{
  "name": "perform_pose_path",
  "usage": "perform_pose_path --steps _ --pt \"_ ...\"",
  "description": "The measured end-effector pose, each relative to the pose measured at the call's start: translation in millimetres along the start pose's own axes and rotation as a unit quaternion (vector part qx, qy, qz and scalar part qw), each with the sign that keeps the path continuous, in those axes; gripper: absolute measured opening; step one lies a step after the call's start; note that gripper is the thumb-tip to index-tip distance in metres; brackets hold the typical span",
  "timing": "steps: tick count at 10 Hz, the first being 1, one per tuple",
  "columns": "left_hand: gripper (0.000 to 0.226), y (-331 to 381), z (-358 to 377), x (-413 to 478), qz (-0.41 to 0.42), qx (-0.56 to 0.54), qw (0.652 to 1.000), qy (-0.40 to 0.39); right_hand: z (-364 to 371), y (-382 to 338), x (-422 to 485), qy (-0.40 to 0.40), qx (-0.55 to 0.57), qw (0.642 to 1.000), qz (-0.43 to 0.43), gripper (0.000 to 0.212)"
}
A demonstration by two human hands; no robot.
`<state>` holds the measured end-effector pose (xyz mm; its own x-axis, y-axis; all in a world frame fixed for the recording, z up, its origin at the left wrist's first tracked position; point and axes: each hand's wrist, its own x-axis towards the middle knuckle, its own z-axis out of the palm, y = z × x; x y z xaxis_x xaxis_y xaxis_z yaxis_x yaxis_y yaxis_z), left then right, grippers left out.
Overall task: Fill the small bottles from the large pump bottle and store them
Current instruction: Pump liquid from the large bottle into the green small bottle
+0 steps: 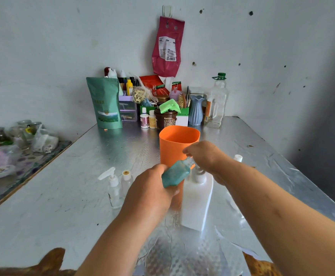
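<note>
A small teal bottle (174, 174) is held tilted above the table (63, 196), its neck pointing up and to the right, in front of the orange cup (177, 144). The left hand (150, 191) is wrapped around the bottle's lower body, gripping it. The right hand (206, 156) is closed at the bottle's neck, fingers pinched around the top; whether they hold a cap cannot be made out. Just below and to the right of the bottle stands the large white pump bottle (197, 200), its pump head partly hidden behind the hands. To the left of the left hand stand two clear small bottles close together: one with a white pump top (113, 188), and one with a white screw neck (126, 181). A small white cap-like piece (238, 157) shows beyond the right forearm. At the back of the table, against the wall, stand a green pouch (105, 104), a blue ribbed vase (196, 110) and a clear plastic bottle with a green cap (217, 102), among other clutter.
</note>
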<state>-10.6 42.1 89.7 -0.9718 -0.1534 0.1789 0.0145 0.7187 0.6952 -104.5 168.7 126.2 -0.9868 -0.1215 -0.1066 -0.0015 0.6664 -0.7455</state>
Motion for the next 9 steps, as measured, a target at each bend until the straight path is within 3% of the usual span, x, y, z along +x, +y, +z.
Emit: perform_pose_path --steps 3,9 --pt "0.025 -4.0 3.4 3.4 0.005 -0.018 1.000 -0.003 3.7 2.5 4.6 -0.009 -0.079 0.997 -0.014 0.035" --pt "0.024 0.2 1.6 1.4 0.002 -0.010 1.000 -0.003 1.2 -2.4 -1.4 -0.005 -0.025 1.000 -0.009 0.037"
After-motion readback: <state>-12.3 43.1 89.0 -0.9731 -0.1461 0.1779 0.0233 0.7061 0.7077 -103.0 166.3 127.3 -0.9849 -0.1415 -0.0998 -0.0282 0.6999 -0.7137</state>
